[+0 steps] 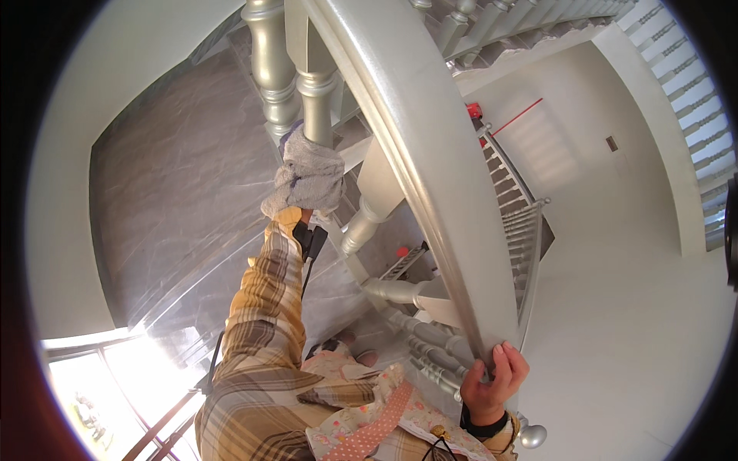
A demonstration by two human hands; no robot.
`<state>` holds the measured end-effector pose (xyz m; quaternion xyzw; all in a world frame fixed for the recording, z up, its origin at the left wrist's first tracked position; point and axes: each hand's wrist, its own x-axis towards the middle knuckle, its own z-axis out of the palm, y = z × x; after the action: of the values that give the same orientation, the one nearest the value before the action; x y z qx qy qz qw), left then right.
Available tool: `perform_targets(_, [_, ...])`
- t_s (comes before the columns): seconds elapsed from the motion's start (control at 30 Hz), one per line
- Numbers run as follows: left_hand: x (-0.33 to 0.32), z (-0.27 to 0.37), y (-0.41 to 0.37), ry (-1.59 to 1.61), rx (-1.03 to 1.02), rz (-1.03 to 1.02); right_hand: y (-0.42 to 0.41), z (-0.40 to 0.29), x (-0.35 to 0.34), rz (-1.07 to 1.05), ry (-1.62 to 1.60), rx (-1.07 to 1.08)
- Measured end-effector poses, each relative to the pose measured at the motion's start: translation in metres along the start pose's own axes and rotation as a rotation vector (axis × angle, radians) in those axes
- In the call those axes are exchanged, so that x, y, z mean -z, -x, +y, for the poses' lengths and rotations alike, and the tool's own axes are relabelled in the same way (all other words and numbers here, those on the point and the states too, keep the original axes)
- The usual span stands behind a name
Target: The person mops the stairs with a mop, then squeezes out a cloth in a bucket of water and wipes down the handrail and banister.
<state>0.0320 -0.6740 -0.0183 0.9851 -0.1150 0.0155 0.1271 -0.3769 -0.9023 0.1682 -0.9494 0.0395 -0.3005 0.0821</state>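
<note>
A grey cloth (311,176) is bunched around the lower part of a silver-painted baluster (317,109). My left hand (306,215) is inside or behind that cloth, pressing it to the post; only a sliver near the wrist shows and the fingers are hidden. At the lower right, my right hand (490,389) grips the edge of the wide silver handrail (426,144), with fingers on top and the thumb at the near side. The rail curves from the top of the view down to that hand.
More balusters (398,291) stand beneath the rail. Beyond it the stairwell drops to lower flights with another railing (519,230). A red object (474,110) and a thin red stick (519,116) are down there. Grey marble-look floor (179,150) lies left; a bright window (115,397) is lower left.
</note>
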Motion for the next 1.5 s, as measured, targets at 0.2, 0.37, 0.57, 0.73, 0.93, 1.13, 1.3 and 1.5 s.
perform_targets(0.2, [0.0,-0.012,-0.005,-0.024,0.012,-0.017,0.007,0.01,-0.001,0.015,0.03,0.023])
perform_targets(0.37, [-0.005,-0.026,-0.006,-0.039,0.019,-0.032,0.022,0.015,-0.007,0.044,0.026,-0.06])
perform_targets(0.57, [-0.006,-0.024,-0.009,-0.069,-0.012,-0.046,0.017,0.015,-0.006,0.039,0.054,0.019])
perform_targets(0.73, [0.021,0.011,0.008,0.418,-0.111,0.648,0.01,0.012,-0.007,0.023,0.051,-0.003])
perform_targets(0.93, [-0.033,-0.055,0.019,0.052,0.274,-0.056,-0.003,0.006,-0.012,0.046,0.038,0.024])
perform_targets(1.13, [-0.053,-0.047,0.044,0.076,0.167,-0.072,0.007,0.005,-0.006,0.04,0.059,-0.024])
perform_targets(1.3, [-0.048,0.013,-0.002,0.129,0.034,0.012,0.009,0.003,-0.008,0.03,0.047,-0.027])
perform_targets(1.5, [-0.051,-0.013,-0.021,0.09,0.054,-0.055,0.012,0.001,-0.006,0.014,0.057,-0.052])
